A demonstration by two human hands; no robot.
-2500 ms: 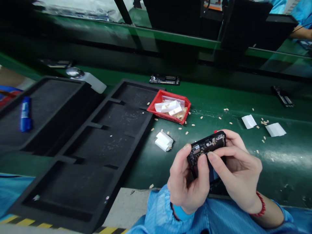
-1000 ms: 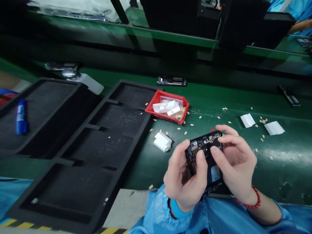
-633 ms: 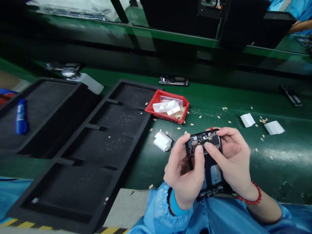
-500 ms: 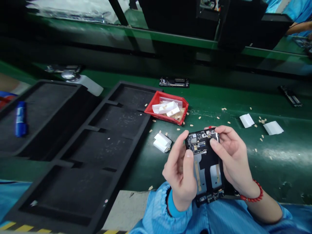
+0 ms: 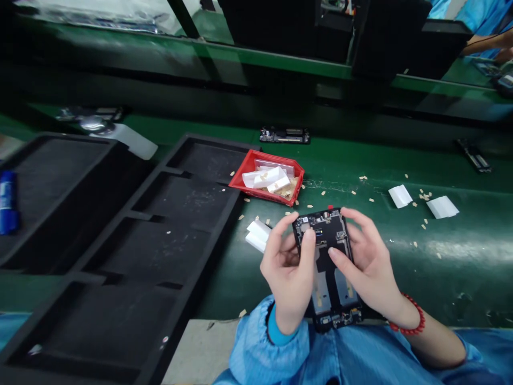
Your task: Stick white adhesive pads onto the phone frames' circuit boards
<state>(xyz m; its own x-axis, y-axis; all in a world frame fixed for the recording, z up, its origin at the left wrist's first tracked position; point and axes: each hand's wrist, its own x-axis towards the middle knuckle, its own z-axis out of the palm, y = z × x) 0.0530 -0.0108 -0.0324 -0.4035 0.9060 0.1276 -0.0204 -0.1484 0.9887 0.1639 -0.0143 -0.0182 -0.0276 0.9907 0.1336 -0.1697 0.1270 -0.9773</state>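
Note:
Both hands hold an opened phone (image 5: 331, 283), its circuit board facing up at the far end and a grey battery bay below. My left hand (image 5: 290, 267) grips its left edge, the thumb lying over the board. On the other side, my right hand (image 5: 366, 256) clasps the right edge, with its thumb pressed on the black middle part. A small red tab (image 5: 330, 207) sticks out at the phone's top edge. Just left of my left hand lies a folded white paper (image 5: 257, 235). Beyond the phone stands a red bin (image 5: 236, 181) with white papers and small tan pieces.
A black compartment tray (image 5: 192, 230) lies to the left, beside another black tray (image 5: 68, 176) bearing a blue marker (image 5: 8, 203). Phone parts (image 5: 284, 135) rest at the back. White papers (image 5: 442, 207) and tan bits are scattered right. A co-worker's arm (image 5: 487, 43) shows top right.
My left thumb has moved up and inward onto the board, while my right thumb has slid down toward the phone's middle. The view has shifted slightly, moving the scene left.

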